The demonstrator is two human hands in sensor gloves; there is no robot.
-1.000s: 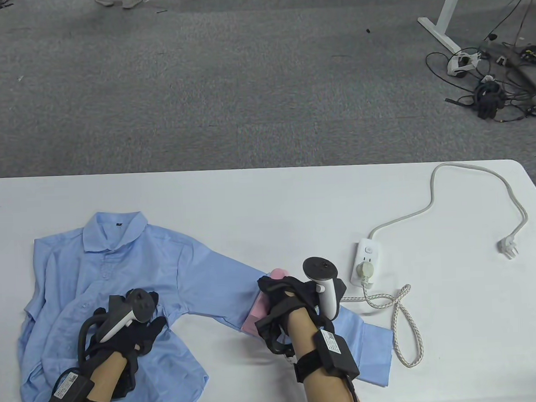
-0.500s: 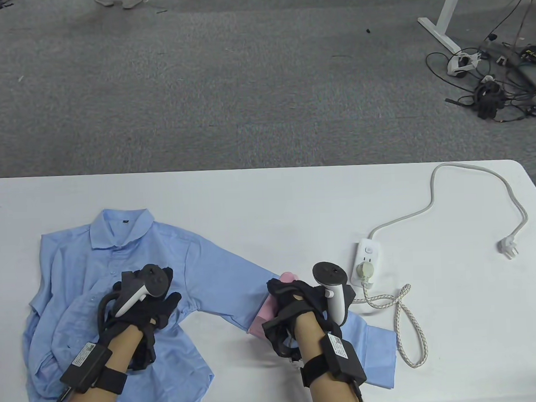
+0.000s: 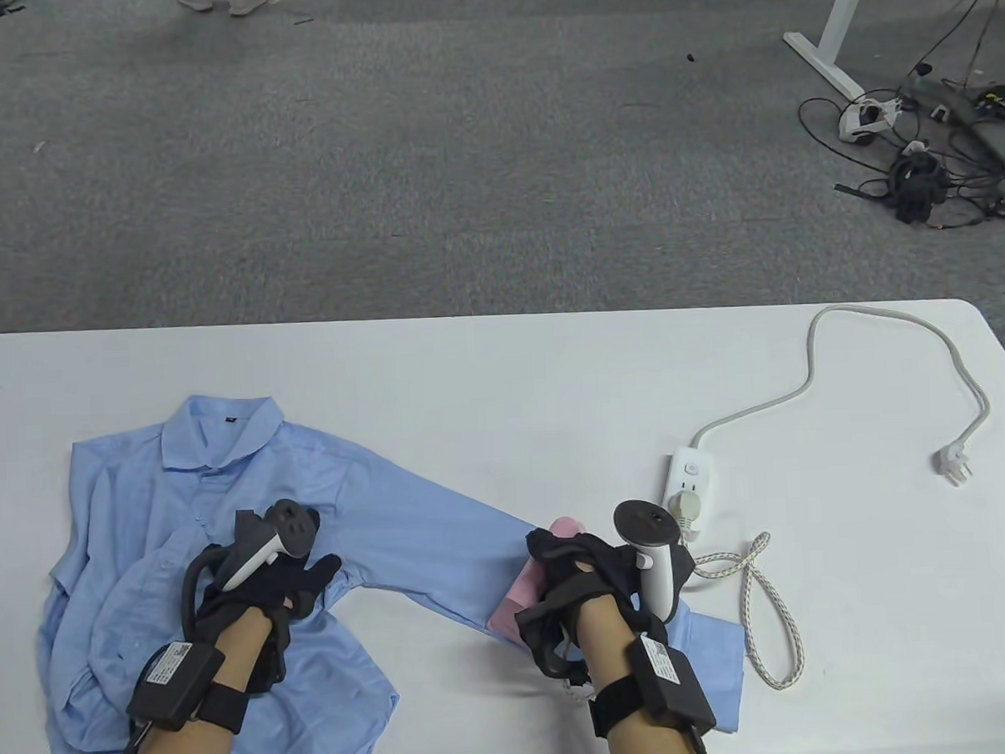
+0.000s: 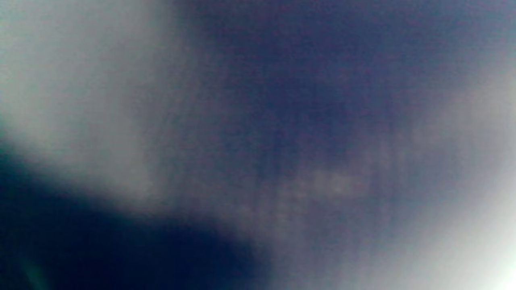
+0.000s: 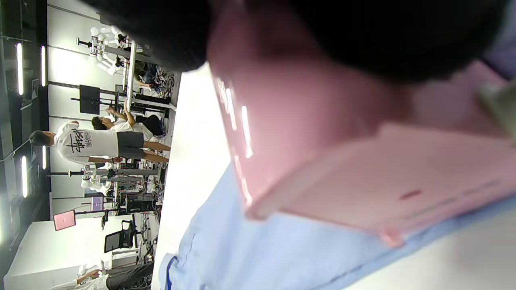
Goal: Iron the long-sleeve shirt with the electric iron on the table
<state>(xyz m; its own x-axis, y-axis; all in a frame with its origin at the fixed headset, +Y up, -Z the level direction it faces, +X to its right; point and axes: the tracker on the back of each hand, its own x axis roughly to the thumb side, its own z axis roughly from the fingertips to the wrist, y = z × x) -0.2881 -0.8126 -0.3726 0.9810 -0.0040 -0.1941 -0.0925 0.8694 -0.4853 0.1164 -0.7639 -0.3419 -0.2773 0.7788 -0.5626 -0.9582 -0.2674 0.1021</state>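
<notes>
The power strip (image 3: 688, 487) and looped cord (image 3: 758, 607) crowd the iron's (image 3: 532, 584) right; bare table (image 3: 511, 377) lies beyond.

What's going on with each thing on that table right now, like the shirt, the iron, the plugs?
Shirt: spread flat, one sleeve stretched out.
Pink iron: resting on that sleeve, gripped by the right hand.
Left hand: pressing on the shirt body.
Power strip: iron's plug inserted.
Strip's own plug: lying loose on the table, unplugged.

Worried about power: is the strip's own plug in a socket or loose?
Loose. The plug lies on the bare table at the cable's end, in no socket.
</notes>
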